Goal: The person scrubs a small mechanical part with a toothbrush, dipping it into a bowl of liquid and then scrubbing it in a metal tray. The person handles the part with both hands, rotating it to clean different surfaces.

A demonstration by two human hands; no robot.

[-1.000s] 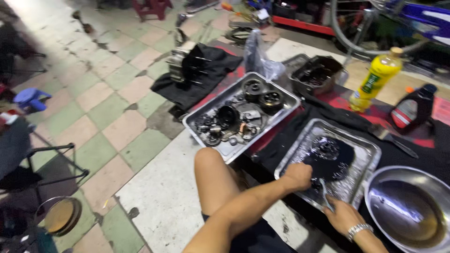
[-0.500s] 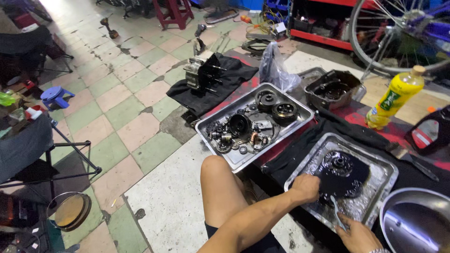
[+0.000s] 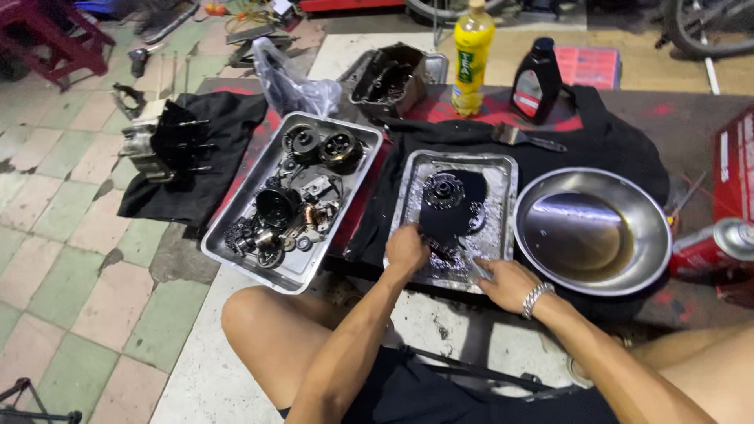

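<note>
View: against half a second ago, the head camera has swung right and squared up over the work, so both trays, the steel bowl and the yellow bottle now show whole.
Change in the work: little; both hands have stayed at the near end of the right tray, on the same black part, so the cleaning looks to be mid-course.
Black part: a dark, oily engine cover with a round gear-like hub, lying flat in the right tray amid shiny liquid.
Left hand: fingers curled shut, knuckles up, pressing on the near edge of the cover; whether they pinch something small cannot be told.
Right hand: fingers closed around a thin light-coloured tool, probably a brush handle, its tip pointing toward the cover.
Left tray: gears, bearings and a dark cup, apart from both hands.
Beyond: an engine block on black cloth, an oil bottle.
</note>
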